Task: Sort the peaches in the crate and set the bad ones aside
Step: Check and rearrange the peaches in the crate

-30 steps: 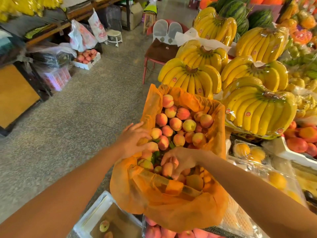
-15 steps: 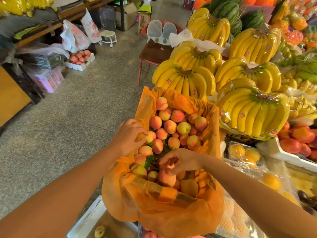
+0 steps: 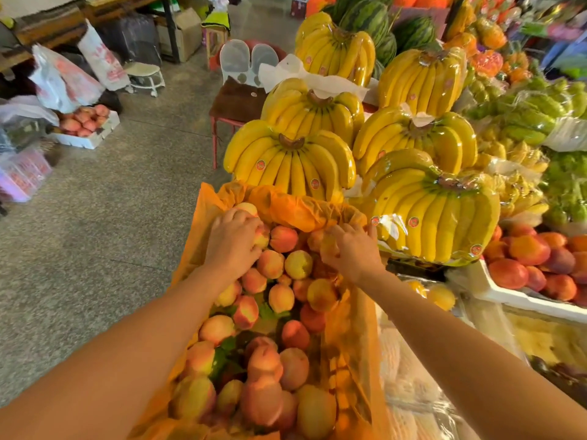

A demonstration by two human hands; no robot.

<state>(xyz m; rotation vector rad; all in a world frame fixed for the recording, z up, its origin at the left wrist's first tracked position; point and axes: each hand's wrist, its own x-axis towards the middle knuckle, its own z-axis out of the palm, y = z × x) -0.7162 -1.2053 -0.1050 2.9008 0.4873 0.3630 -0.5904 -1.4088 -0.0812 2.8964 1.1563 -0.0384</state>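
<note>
Peaches [image 3: 271,263] fill the crate [image 3: 190,265], which is lined with an orange bag [image 3: 295,214] and stands just beside wrapped bananas [image 3: 438,217]. Our left hand [image 3: 233,241] lies palm-down at the far end, fingers [image 3: 246,222] curled over a reddish peach [image 3: 263,239]. Our right hand [image 3: 352,252] covers a pale peach [image 3: 328,249] in the far right corner; we cannot tell whether it grips.

Speckled grey floor [image 3: 104,217], red-legged chair [image 3: 235,103], stacked banana bunches [image 3: 422,211]
</note>
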